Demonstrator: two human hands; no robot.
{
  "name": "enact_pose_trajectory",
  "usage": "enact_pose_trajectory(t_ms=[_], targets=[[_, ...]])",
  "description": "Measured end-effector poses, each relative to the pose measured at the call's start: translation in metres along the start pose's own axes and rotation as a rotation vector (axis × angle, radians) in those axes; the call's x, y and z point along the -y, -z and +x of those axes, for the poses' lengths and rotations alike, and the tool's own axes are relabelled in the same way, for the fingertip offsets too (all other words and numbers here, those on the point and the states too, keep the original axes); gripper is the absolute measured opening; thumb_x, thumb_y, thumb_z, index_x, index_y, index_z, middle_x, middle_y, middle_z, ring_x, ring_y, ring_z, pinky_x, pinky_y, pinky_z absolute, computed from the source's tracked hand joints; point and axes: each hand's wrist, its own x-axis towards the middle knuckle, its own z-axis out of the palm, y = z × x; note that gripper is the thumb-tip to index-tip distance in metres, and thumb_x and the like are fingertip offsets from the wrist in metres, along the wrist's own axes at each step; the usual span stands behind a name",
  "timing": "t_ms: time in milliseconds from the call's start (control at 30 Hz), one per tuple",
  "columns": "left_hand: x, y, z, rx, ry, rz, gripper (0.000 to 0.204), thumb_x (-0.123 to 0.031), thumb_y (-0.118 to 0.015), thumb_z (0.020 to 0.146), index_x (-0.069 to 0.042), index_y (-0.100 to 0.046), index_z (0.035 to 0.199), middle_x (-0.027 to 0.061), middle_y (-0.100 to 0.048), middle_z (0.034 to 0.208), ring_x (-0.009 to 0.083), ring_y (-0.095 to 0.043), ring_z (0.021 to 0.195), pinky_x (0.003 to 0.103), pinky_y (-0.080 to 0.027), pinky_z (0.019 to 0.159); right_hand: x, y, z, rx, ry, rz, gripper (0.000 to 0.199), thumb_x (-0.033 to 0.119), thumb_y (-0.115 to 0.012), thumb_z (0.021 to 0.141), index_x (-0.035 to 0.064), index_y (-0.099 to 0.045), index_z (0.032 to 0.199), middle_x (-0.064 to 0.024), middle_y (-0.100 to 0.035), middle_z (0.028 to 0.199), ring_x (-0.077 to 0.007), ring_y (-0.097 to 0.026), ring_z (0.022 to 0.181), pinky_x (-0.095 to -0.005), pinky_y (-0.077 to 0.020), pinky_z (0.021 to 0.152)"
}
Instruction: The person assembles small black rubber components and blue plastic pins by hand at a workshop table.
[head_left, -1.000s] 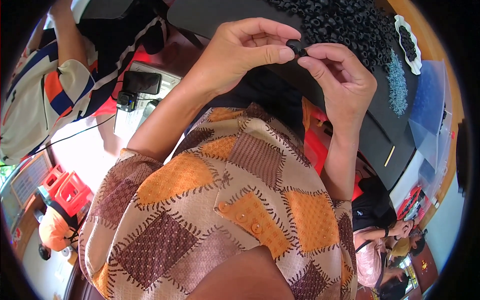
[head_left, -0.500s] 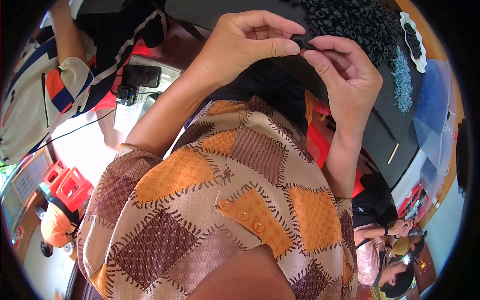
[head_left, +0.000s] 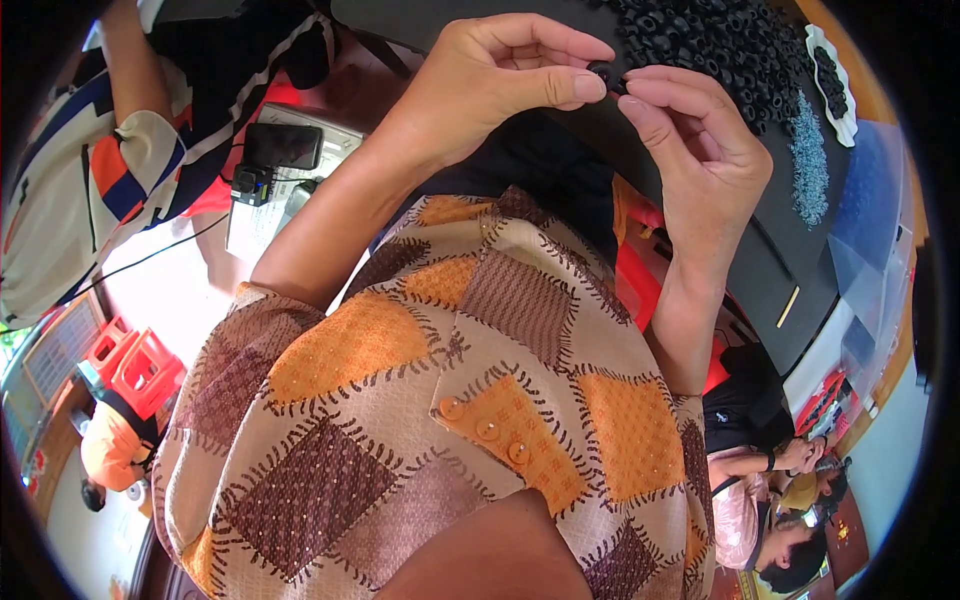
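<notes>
The black table [head_left: 700, 240] is the biggest thing here, and all places below are told from it. On its far part lies a big heap of small black rubber rings [head_left: 720, 40]. Beside the heap, near the table's right edge, stands a white dish [head_left: 832, 85] with more black rings, and just below the dish there is a spread of tiny bluish pieces [head_left: 808, 165].

Above the near part of the table, both hands meet around one small black ring [head_left: 603, 72]. For this step it seems best to keep the ring steady between the fingertips, close to the eyes, and to press gently so that the soft ring does not slip out and fall back onto the table.

The left hand [head_left: 490, 85] is curled, thumb and forefinger pressed together on the ring. The right hand [head_left: 700, 150] is half closed; its fingertips touch the same ring from the other side, with the other fingers bent loosely. Whether a second small piece sits between the fingers, I cannot tell.
</notes>
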Motion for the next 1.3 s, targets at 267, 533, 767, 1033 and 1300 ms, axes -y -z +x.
enact_pose_trajectory(t_ms=[267, 533, 767, 1033, 1300], targets=[[-0.002, 0.003, -0.002, -0.036, 0.132, -0.03, 0.018, -0.004, -0.074, 0.086, 0.0, -0.072, 0.103, 0.0027, -0.071, 0.094, 0.0102, -0.064, 0.083, 0.022, -0.052, 0.072, -0.007, -0.005, 0.0, -0.006, -0.012, 0.019, 0.015, -0.012, -0.073, 0.078, -0.0026, -0.068, 0.088, -0.0061, -0.069, 0.093, -0.0099, -0.066, 0.082, -0.0221, -0.0553, 0.073], [-0.005, 0.008, 0.003, 0.111, -0.322, 0.25, 0.023, 0.0, -0.071, 0.088, 0.001, -0.07, 0.112, 0.0022, -0.069, 0.094, 0.0056, -0.063, 0.081, 0.018, -0.051, 0.072, -0.019, -0.017, 0.002, -0.017, -0.047, -0.013, 0.018, -0.011, -0.075, 0.074, -0.0009, -0.068, 0.088, -0.0039, -0.068, 0.089, -0.0097, -0.067, 0.077, -0.0225, -0.0549, 0.07], [-0.016, 0.01, 0.001, -0.044, -0.067, 0.425, 0.018, 0.002, -0.072, 0.086, 0.001, -0.067, 0.103, 0.0033, -0.07, 0.092, 0.0068, -0.063, 0.08, 0.02, -0.052, 0.069, -0.024, -0.03, 0.006, 0.009, -0.107, -0.211, 0.02, -0.01, -0.072, 0.081, 0.0, -0.067, 0.098, -0.0019, -0.069, 0.088, -0.0063, -0.064, 0.079, -0.0208, -0.0531, 0.075], [-0.023, 0.006, 0.004, -0.07, -0.116, 0.624, 0.019, 0.002, -0.074, 0.083, 0.002, -0.063, 0.099, 0.0064, -0.069, 0.087, 0.009, -0.065, 0.081, 0.023, -0.054, 0.072, -0.027, -0.029, 0.01, 0.062, -0.213, -0.209, 0.019, -0.007, -0.073, 0.08, 0.0011, -0.066, 0.096, 0.0007, -0.069, 0.086, -0.0059, -0.064, 0.079, -0.0203, -0.0522, 0.076], [-0.021, 0.007, 0.004, -0.045, -0.16, 0.678, 0.015, 0.004, -0.073, 0.082, 0.004, -0.066, 0.095, 0.0083, -0.068, 0.085, 0.011, -0.066, 0.079, 0.024, -0.054, 0.068, -0.026, -0.034, 0.007, 0.043, -0.165, -0.375, 0.022, -0.001, -0.075, 0.078, 0.0045, -0.068, 0.098, 0.0016, -0.069, 0.083, -0.005, -0.06, 0.073, -0.0222, -0.0497, 0.07]])
